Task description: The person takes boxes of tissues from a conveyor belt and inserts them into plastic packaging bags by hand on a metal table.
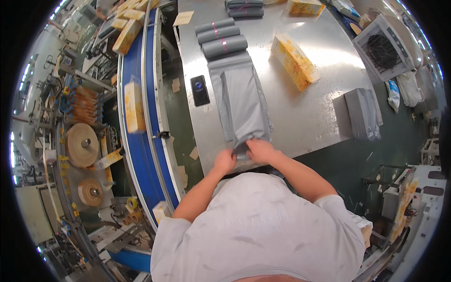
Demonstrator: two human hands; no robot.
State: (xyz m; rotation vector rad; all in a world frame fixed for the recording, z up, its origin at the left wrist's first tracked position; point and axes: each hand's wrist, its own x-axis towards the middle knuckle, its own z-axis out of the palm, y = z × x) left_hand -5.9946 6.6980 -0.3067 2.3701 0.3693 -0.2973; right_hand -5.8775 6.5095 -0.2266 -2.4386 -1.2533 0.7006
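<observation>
A long grey plastic bag (243,101) lies lengthwise on the metal table (300,117), on top of more grey plastic sheets. Its near end is bunched up at the table's front edge. My left hand (224,161) is closed on the left side of that end. On the other side my right hand (260,151) pinches the same end between thumb and fingers, and a dark fold shows between the two hands. Beyond the bag lie several rolled grey bundles (224,46). A black phone (199,90) rests left of the bag.
Yellow-and-white packs lie on the table, one at the right (295,61). A stack of grey bags (362,114) sits at the table's right edge. Along the left runs a blue conveyor belt (141,162) carrying another pack (134,107). A fan (383,47) stands at the far right.
</observation>
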